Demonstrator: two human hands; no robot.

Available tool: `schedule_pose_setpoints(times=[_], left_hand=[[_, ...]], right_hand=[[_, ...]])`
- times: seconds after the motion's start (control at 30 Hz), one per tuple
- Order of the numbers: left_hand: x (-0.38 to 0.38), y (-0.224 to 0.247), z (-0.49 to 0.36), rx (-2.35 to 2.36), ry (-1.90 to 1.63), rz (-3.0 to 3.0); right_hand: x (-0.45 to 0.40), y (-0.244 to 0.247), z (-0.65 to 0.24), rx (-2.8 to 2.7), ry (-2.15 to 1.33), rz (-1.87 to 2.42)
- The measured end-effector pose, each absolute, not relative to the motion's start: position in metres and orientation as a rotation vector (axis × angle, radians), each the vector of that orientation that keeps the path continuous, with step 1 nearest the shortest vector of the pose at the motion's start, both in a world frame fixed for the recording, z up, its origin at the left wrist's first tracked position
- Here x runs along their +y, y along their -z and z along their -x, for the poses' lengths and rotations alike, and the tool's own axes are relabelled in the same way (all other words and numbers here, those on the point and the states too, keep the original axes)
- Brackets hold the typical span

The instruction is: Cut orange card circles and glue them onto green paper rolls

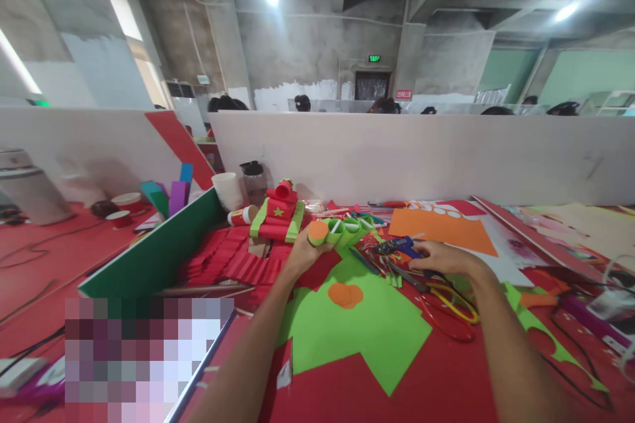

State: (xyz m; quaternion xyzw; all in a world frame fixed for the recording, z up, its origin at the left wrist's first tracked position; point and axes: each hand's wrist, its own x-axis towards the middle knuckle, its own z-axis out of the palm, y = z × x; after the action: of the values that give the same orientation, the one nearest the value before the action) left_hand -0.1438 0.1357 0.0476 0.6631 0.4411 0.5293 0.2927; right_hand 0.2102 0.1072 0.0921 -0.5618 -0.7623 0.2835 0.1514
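My left hand (pixel 306 252) is wrapped round a green paper tube whose end is covered by an orange paper disc (pixel 318 232). More open green tubes (pixel 351 231) stand in a row directly beside it. My right hand (pixel 444 258) grips a blue glue gun (pixel 405 246), its dark nozzle end turned left toward the tubes. Scissors with red and yellow handles (pixel 454 307) lie below the right hand. On a green paper sheet (pixel 357 330) between my forearms rest several loose orange discs (pixel 344 295).
A red paper model with a yellow star (pixel 278 212) stands behind folded red strips (pixel 223 258). A green board (pixel 159 254) stands at left. Orange paper (pixel 441 230) lies at back right. A low white partition (pixel 397 155) runs behind, near a clear bottle (pixel 254 184).
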Motion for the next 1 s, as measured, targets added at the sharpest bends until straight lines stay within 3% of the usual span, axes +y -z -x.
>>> schedule_pose_setpoints(times=[0.33, 0.53, 1.0], left_hand=[[0.141, -0.046, 0.15, 1.087, -1.369, -1.882], [0.14, -0.051, 0.151, 0.994, -1.376, -1.941], [0.13, -0.063, 0.147, 0.959, -1.275, -2.053]], right_hand=[[0.08, -0.107, -0.186, -1.938, -1.187, 1.143], [0.087, -0.097, -0.162, -1.7, -1.036, 1.036], [0.081, -0.093, -0.111, -1.898, -0.333, 1.331]])
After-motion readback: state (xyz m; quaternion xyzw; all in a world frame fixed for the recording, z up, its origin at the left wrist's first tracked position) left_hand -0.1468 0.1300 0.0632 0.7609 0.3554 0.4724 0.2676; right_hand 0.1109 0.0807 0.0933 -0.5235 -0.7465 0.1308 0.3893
